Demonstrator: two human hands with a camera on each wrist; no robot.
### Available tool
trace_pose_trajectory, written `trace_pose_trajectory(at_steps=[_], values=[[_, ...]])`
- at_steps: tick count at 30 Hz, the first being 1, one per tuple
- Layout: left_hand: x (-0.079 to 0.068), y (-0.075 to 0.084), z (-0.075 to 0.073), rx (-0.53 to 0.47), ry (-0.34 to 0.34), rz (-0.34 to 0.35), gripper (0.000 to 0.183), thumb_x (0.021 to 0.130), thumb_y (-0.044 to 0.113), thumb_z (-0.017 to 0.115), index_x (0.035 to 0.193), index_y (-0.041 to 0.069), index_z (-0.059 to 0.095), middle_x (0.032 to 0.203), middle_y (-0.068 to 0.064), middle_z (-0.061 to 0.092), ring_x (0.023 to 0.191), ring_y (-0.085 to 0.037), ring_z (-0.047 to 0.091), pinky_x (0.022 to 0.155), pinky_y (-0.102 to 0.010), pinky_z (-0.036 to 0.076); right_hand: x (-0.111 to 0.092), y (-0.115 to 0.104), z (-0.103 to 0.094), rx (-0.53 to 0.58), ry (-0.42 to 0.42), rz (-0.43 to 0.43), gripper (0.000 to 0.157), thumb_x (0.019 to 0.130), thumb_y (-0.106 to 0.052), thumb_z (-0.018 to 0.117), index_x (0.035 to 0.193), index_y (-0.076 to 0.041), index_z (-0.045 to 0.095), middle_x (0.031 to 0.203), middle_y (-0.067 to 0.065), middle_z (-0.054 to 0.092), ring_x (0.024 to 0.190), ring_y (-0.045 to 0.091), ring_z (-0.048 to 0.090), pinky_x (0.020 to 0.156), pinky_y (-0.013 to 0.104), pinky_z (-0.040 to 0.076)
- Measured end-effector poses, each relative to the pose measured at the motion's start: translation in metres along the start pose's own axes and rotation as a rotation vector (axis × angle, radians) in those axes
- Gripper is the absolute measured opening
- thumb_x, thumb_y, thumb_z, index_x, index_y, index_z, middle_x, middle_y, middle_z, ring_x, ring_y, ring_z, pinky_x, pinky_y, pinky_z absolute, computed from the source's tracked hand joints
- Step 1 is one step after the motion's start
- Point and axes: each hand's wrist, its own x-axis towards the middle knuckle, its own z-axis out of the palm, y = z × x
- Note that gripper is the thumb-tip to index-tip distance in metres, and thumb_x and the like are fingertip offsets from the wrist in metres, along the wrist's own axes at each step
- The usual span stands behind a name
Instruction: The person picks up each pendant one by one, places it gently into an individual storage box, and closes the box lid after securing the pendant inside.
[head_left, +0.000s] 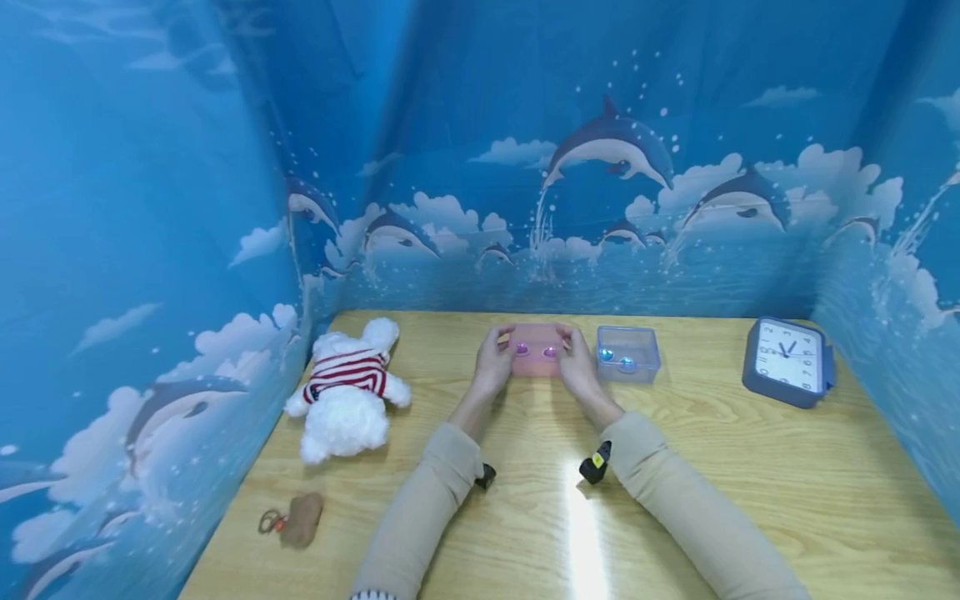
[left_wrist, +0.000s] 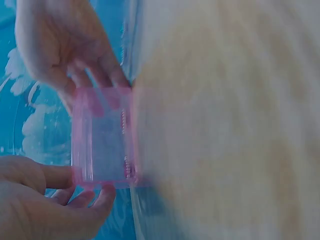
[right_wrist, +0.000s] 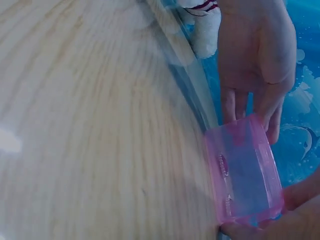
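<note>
A clear pink plastic box (head_left: 536,367) stands on the table between both hands, with two shiny pink pieces (head_left: 550,352) inside. My left hand (head_left: 493,365) grips its left side, thumb and fingertips on the wall. The right hand (head_left: 577,365) holds the opposite side in the same way. In the left wrist view the left hand (left_wrist: 55,202) pinches the near end of the box (left_wrist: 107,140). The right wrist view has the right hand (right_wrist: 287,220) at the box's lower end. Just right of the hands sits a clear bluish box (head_left: 628,337) holding two shiny blue pieces (head_left: 626,363).
A white plush toy in a red-striped shirt (head_left: 348,375) lies at the left. Nearer the front is a brown keychain (head_left: 302,521) with a ring. A blue square clock (head_left: 787,362) lies at the right. Dolphin-print curtains (head_left: 450,167) enclose the wooden table (head_left: 712,467).
</note>
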Motion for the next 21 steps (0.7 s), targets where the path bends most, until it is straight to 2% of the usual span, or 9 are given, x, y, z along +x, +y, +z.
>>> trace_pose_trajectory(at_steps=[5, 9, 13, 16, 19, 21], values=[[0.0, 0.0, 0.003, 0.006, -0.012, 0.038, 0.04, 0.107, 0.001, 0.048, 0.147, 0.009, 0.054, 0.16, -0.016, 0.05, 0.127, -0.035, 0.068, 0.109, -0.043, 0.059, 0.001, 0.0, 0.001, -0.013, 0.025, -0.006, 0.051, 0.111, -0.005, 0.037, 0.162, -0.006, 0.031, 0.173, 0.016, 0.029, 0.161, 0.039, 0.028, 0.133, 0.051, 0.03], [0.002, 0.0, 0.005, 0.024, -0.016, 0.025, 0.04, 0.108, 0.002, 0.048, 0.148, 0.01, 0.054, 0.158, -0.017, 0.051, 0.129, -0.035, 0.067, 0.106, -0.045, 0.06, 0.003, -0.002, -0.002, -0.052, 0.012, 0.005, 0.051, 0.111, -0.005, 0.036, 0.162, -0.007, 0.032, 0.174, 0.015, 0.027, 0.162, 0.039, 0.023, 0.135, 0.053, 0.026], [0.002, 0.006, 0.001, 0.075, 0.004, 0.027, 0.039, 0.108, 0.008, 0.051, 0.147, 0.013, 0.057, 0.163, -0.017, 0.048, 0.144, -0.038, 0.054, 0.119, -0.055, 0.049, 0.004, -0.008, -0.008, -0.075, 0.008, -0.021, 0.05, 0.111, -0.006, 0.04, 0.16, -0.002, 0.035, 0.174, 0.019, 0.024, 0.163, 0.042, 0.02, 0.136, 0.053, 0.02], [0.0, 0.015, -0.007, 0.148, 0.011, 0.091, 0.04, 0.108, 0.014, 0.054, 0.148, 0.014, 0.057, 0.169, -0.015, 0.039, 0.155, -0.04, 0.039, 0.129, -0.06, 0.034, 0.002, -0.017, -0.017, -0.095, 0.007, -0.065, 0.051, 0.111, -0.01, 0.044, 0.159, 0.0, 0.035, 0.173, 0.022, 0.025, 0.162, 0.043, 0.022, 0.136, 0.052, 0.02], [-0.004, 0.024, -0.016, 0.282, -0.013, 0.201, 0.043, 0.108, 0.02, 0.056, 0.15, 0.013, 0.054, 0.172, -0.015, 0.032, 0.158, -0.039, 0.034, 0.131, -0.059, 0.029, -0.008, -0.029, -0.033, -0.157, -0.018, -0.126, 0.054, 0.111, -0.016, 0.047, 0.161, -0.001, 0.032, 0.173, 0.022, 0.026, 0.162, 0.042, 0.022, 0.136, 0.053, 0.022], [-0.008, 0.027, -0.022, 0.402, -0.029, 0.264, 0.047, 0.108, 0.026, 0.056, 0.153, 0.013, 0.05, 0.174, -0.015, 0.029, 0.16, -0.037, 0.031, 0.132, -0.056, 0.028, -0.016, -0.034, -0.048, -0.24, -0.034, -0.173, 0.058, 0.112, -0.023, 0.048, 0.163, -0.004, 0.028, 0.173, 0.021, 0.026, 0.162, 0.042, 0.022, 0.134, 0.057, 0.024]])
